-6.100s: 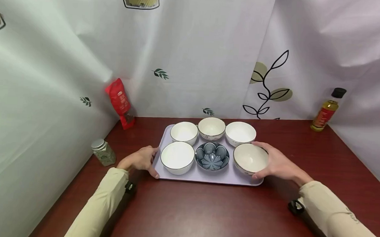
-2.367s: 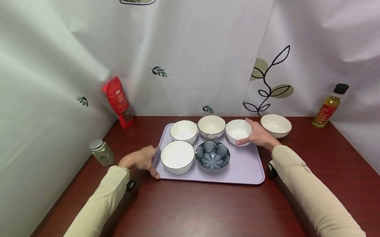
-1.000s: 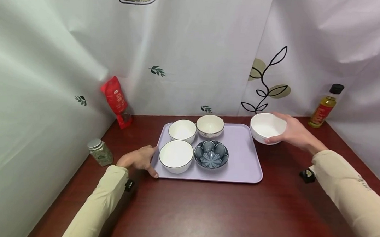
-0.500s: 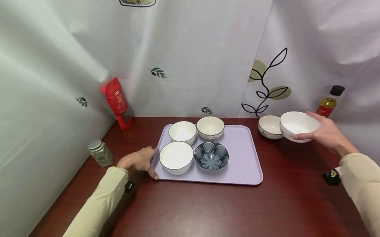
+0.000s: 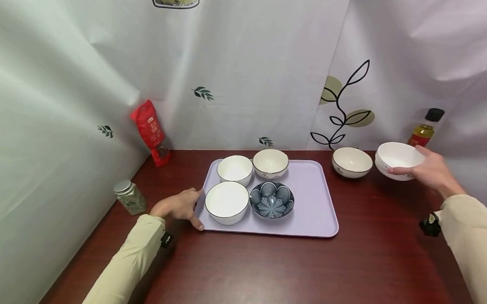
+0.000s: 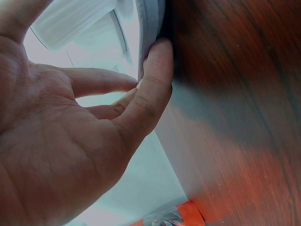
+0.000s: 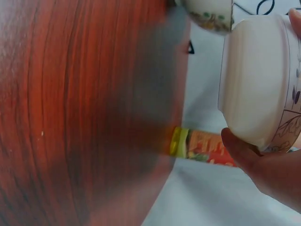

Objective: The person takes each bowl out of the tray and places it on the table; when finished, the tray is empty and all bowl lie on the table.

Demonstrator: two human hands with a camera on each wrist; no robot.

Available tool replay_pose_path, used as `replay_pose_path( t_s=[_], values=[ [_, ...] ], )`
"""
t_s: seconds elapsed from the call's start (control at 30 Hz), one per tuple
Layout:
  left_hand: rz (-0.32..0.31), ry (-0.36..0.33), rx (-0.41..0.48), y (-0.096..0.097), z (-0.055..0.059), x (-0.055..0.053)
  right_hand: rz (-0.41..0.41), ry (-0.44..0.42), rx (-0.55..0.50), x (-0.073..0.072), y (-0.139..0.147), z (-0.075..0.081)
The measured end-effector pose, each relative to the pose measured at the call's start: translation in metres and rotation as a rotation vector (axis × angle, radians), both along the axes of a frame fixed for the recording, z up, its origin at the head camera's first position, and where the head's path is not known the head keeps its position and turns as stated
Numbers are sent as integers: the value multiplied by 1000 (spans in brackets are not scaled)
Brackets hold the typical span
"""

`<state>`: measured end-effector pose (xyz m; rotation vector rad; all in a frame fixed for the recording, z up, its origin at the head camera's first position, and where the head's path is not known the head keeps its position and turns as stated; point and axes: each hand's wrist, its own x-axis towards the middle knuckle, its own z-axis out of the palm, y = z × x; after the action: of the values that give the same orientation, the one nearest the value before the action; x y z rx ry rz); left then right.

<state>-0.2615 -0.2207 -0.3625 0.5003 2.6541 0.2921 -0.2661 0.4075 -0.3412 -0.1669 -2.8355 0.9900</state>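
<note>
At the right, my right hand (image 5: 434, 173) grips a white bowl (image 5: 399, 159) by its side, thumb at the front. The right wrist view shows this bowl held above the wood, its outer wall patterned. A cream bowl (image 5: 351, 162) with a dark rim stands on the table just left of it. My left hand (image 5: 180, 205) holds the left edge of a lilac tray (image 5: 312, 209); in the left wrist view the fingers (image 6: 157, 70) bend against its rim. On the tray sit two white bowls (image 5: 227, 201) (image 5: 235, 169), a patterned cream bowl (image 5: 270, 162) and a blue-grey flower-shaped bowl (image 5: 271, 200).
An oil bottle (image 5: 424, 128) stands in the back right corner, partly hidden by the held bowl and right hand. A red packet (image 5: 150, 127) leans in the back left corner, with a lidded glass jar (image 5: 130, 197) nearer. White curtains border the dark red table (image 5: 270, 275).
The cream bowl went from the tray to the table at right. My right hand then lifted the white bowl off the tray and carried it right, past the cream bowl. The left hand stayed.
</note>
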Motion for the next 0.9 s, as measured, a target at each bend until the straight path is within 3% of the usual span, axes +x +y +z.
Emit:
replay_pose_path(
  t_s=[0.23, 0.4, 0.6, 0.9],
  values=[
    [-30, 33, -10, 0, -1, -1, -55, -52, -51, -5, 10, -13],
    [1, 15, -7, 1, -2, 0, -81, -24, -47, -10, 8, -24],
    [-6, 22, 5, 2, -2, 2, -129, 6, -55, -16, 7, -33],
    [9, -6, -17, 2, 0, 2, -149, -33, -93, -20, 4, -40]
  ],
)
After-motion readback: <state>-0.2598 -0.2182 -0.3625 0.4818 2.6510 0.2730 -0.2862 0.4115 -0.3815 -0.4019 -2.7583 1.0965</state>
